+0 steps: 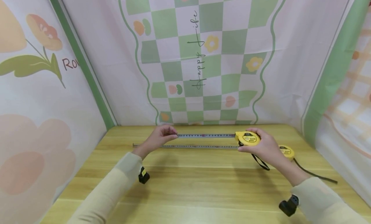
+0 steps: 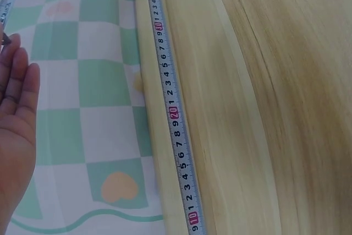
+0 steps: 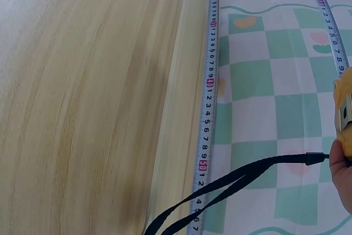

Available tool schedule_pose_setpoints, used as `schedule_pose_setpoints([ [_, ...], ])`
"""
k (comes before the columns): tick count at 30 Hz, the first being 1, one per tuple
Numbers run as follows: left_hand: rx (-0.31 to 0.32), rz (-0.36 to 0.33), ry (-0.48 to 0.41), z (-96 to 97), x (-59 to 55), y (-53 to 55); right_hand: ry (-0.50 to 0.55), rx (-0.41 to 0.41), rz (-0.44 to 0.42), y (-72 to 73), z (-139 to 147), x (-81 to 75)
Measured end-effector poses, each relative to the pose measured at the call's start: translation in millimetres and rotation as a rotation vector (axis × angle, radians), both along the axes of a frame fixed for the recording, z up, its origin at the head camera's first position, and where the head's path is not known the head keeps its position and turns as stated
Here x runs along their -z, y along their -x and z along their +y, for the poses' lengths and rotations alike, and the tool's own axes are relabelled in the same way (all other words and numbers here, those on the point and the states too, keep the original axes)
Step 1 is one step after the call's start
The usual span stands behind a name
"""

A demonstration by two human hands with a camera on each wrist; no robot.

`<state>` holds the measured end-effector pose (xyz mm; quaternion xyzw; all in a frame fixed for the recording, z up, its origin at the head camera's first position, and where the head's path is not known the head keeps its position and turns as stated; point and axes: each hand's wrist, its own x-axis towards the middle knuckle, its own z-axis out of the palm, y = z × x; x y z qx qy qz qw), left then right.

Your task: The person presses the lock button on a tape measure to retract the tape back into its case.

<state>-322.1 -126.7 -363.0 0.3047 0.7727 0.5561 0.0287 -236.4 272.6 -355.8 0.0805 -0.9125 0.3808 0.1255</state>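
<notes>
My right hand (image 1: 267,147) grips the yellow case of a tape measure (image 1: 250,139) above the back of the table, its black wrist strap (image 3: 247,171) dangling below. From that case a silver blade (image 1: 207,136) runs straight to the left. My left hand (image 1: 157,137) pinches the blade's end between thumb and fingers. Under this stretched blade, a second blade (image 3: 209,97) lies pulled out along the table, roughly parallel to it. It belongs to another yellow tape measure (image 1: 287,152), partly hidden behind my right wrist. In the left wrist view, the left fingers (image 2: 19,64) are at the edge.
The wooden table (image 1: 185,185) reaches back to a green-and-white checked cloth (image 1: 203,56). A black strap (image 1: 316,174) trails right from the second tape measure. Printed cloths hang along the left and right sides. Each wrist wears a small black camera (image 1: 144,176).
</notes>
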Motion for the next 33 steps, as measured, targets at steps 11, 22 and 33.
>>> schedule_pose_setpoints([
  [11,0.006,0.01,-0.013,3.0,0.5,-0.9,0.01,-0.011,-0.021,-3.4,-7,-1.7],
  [22,0.023,-0.011,-0.012,6.5,-1.0,-1.1,0.021,-0.021,-0.02,-2.2,-10,-0.4],
  [33,0.035,0.014,-0.013,10.8,0.9,-1.6,0.046,-0.032,-0.036,-2.4,-14,-0.1],
])
